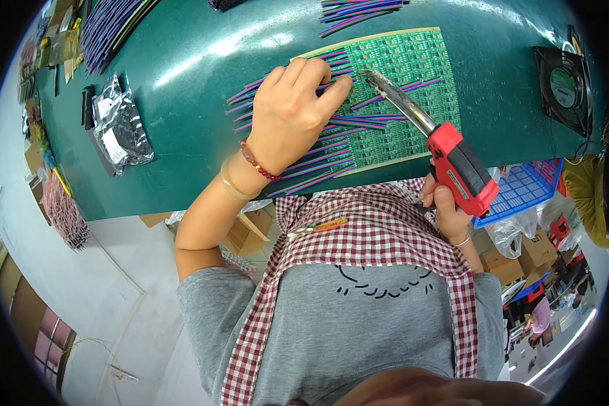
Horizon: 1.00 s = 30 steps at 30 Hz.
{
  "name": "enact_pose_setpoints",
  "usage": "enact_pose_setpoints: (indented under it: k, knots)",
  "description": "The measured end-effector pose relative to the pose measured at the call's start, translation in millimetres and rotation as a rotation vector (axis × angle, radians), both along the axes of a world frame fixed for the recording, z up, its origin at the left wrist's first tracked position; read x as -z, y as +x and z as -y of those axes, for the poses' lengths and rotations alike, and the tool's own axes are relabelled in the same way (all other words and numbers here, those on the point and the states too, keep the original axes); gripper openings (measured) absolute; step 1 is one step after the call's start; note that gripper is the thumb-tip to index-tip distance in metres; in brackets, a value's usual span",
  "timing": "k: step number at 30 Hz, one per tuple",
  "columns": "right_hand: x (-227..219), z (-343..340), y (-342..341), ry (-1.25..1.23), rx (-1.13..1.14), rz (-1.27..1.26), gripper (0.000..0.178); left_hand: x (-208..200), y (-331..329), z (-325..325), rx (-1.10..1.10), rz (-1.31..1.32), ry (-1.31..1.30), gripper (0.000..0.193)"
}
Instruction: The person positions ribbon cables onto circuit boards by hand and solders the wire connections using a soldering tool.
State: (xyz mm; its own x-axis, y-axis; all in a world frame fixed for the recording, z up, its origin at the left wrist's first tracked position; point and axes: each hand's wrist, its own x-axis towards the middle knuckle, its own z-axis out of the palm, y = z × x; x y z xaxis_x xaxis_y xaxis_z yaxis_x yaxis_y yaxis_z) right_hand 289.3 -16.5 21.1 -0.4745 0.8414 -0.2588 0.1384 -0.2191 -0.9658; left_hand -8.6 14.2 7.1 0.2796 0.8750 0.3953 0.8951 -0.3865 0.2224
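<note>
An electronics assembly workshop: a green panel of circuit boards (392, 101) is lying on a dark green bench (183, 81), with bundles of coloured ribbon wires (358, 12) fanning out beside it. A red soldering gun (446, 152) is pointing at the panel, a small cooling fan (565, 88) is standing at the bench's edge, and cardboard boxes (531, 254) are crowding the floor.
</note>
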Motion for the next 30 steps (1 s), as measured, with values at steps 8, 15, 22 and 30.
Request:
enact_pose_setpoints:
  k: [8, 15, 22, 30]
  knots:
    - [6, 5, 1, 0.113, 0.004, 0.059, 0.049, 1, 2, 1, -0.016, 0.035, -0.009, 0.024]
    - [14, 7, 11, 0.204, -0.049, 0.152, 0.045, 0, 3, 0, -0.026, 0.038, -0.009, 0.023]
    - [6, 5, 6, 0.191, 0.007, 0.087, 0.05, -1, 3, 0, -0.031, 0.036, -0.018, 0.023]
    - [8, 7, 7, 0.2, 0.016, 0.105, 0.049, 0, 0, -1, -0.022, 0.019, -0.003, 0.022]
